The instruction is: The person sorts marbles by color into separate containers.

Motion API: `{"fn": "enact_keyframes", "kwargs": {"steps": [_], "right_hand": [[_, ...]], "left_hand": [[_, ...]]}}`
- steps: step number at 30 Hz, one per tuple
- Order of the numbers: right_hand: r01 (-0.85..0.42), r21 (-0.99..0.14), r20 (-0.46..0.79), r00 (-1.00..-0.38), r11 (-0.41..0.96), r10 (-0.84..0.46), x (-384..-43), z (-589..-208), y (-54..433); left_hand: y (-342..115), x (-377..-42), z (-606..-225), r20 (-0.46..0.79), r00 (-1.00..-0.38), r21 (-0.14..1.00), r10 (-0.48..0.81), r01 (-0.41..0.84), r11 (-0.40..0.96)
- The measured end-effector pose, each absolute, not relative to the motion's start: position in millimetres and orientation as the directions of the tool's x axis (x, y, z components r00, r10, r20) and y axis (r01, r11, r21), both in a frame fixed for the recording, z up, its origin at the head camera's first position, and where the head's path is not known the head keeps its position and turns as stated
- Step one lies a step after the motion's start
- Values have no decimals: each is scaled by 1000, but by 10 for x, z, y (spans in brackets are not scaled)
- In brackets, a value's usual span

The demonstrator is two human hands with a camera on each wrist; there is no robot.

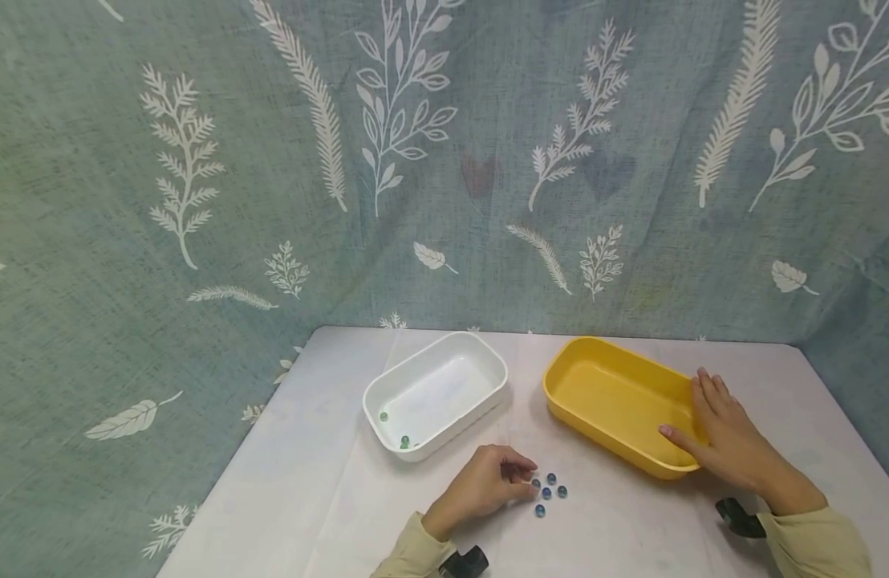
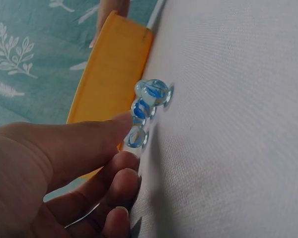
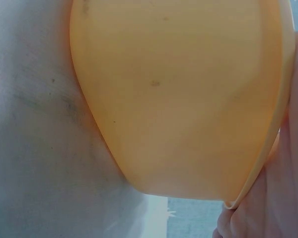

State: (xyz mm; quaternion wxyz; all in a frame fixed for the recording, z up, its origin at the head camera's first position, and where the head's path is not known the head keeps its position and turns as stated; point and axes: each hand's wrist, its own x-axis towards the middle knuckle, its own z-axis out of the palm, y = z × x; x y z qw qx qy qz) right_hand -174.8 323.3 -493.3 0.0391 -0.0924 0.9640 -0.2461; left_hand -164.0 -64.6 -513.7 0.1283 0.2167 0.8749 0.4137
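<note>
Five small, clear glass marbles with blue swirls (image 1: 546, 494) lie clustered on the white-covered bench (image 1: 618, 530), right at the fingertips of the left hand (image 1: 482, 486); the nearest sits almost between thumb and forefinger, the rest just past them. Those fingers are loosely bent, a gap between thumb and forefinger, and appear to grasp nothing — whether they touch the nearest marble I cannot tell.

Past the marbles, ahead and to the right of these fingers, stands a yellow rectangular plastic tray with rounded corners (image 1: 618, 401). The right hand (image 1: 733, 441) grips its right end, thumb over the rim, fingers along the outside. Ahead and to the left of the left fingers, a white rectangular plastic tray (image 1: 444, 393) holds a few green glass marbles (image 1: 404, 441) near its closer end.

The likeliest trouble is rolling: a clumsy thumb nudge could knock one marble into its neighbours and scatter them, and an off-centre pinch on slick glass could shoot one away — while leaning on the yellow rim might tip or slide that tray.
</note>
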Motion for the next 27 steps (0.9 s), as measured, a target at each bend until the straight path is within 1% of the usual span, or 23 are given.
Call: {"fn": "enact_keyframes", "kwargs": {"steps": [16, 27], "right_hand": [[-178, -477, -7, -979, 861, -206, -1745, -4937, 3247], [-176, -479, -7, -979, 860, -205, -1741, -4941, 3237]], "left_hand": [[-610, -1617, -5098, -46, -863, 744, 503, 306, 594], [-593, -1624, -5107, -58, -865, 725, 498, 306, 617]]}}
